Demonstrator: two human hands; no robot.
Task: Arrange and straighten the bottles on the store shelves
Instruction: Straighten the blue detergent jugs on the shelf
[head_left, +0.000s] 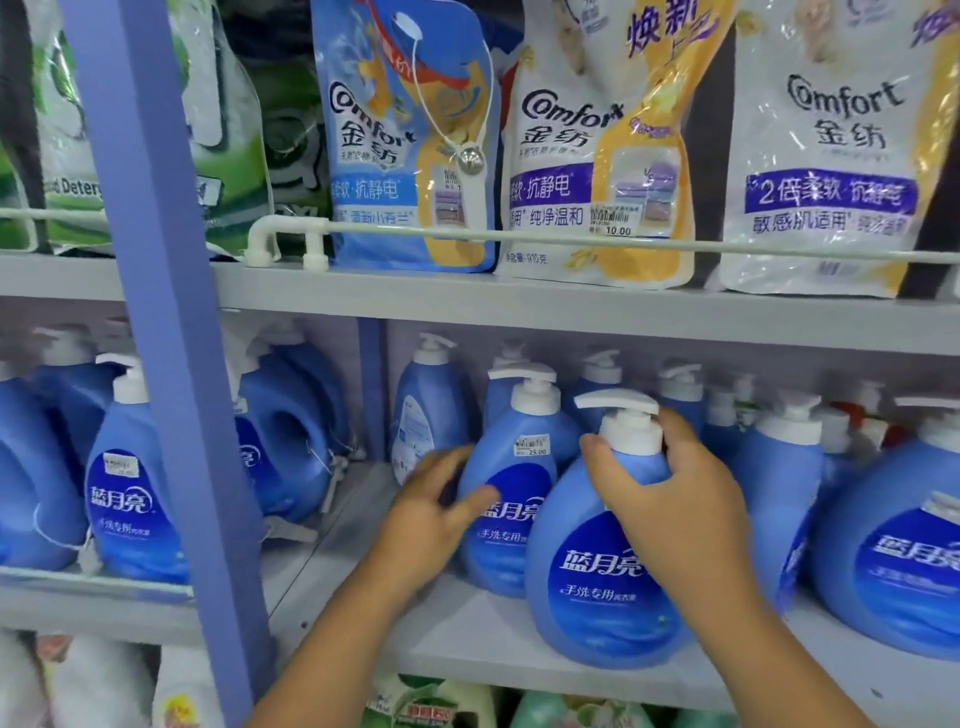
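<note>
I see a large blue plastic pump bottle with a white pump head and a dark blue oval label standing upright at the front edge of the grey middle shelf, slightly ahead of its neighbours. Just behind and to its left stands a smaller blue pump bottle with a white price sticker, also upright; more blue pump bottles fill the row behind and to the right, and blue handled jugs sit in the bay left of the purple upright post. The grey upper shelf carries soft refill pouches behind a white rail: a light blue pouch and a white and yellow pouch. My right hand grips the large bottle at its neck and shoulder, thumb on the front, fingers curled round behind the collar. My left hand rests loosely spread against the smaller bottle's left side, thumb touching the label.
</note>
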